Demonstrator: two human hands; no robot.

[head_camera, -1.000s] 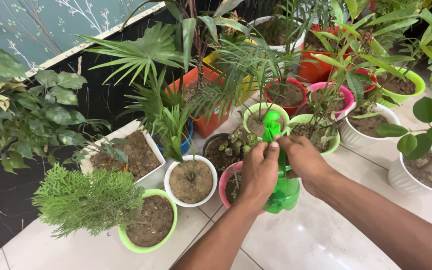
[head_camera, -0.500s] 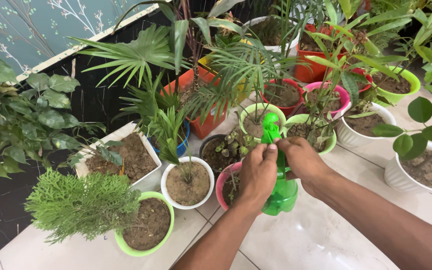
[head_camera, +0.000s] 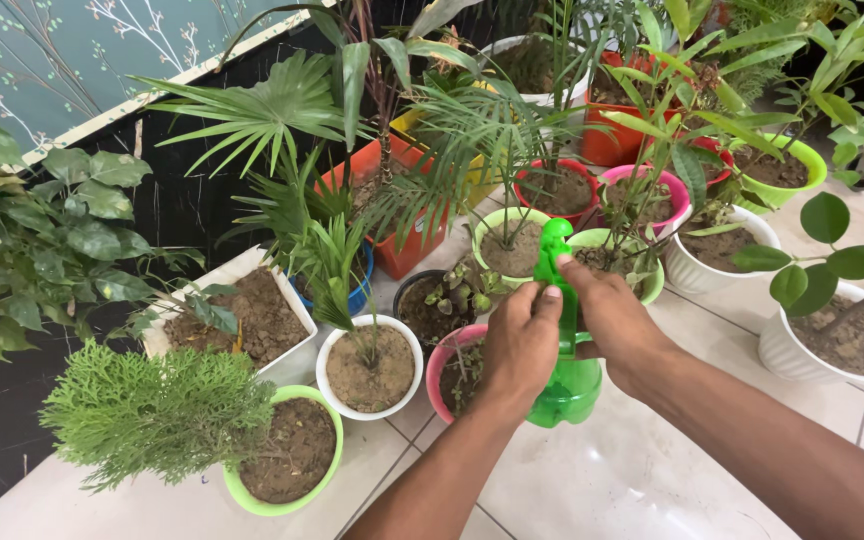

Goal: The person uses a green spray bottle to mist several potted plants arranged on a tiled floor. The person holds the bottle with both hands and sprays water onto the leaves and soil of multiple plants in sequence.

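Green plastic spray bottle [head_camera: 564,372], bulbous base

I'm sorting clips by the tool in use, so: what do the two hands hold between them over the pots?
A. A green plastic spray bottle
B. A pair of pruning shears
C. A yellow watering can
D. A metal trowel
A: the left hand and right hand both grip a translucent green spray bottle, its nozzle head rising above the fingers, beside the pink pot.
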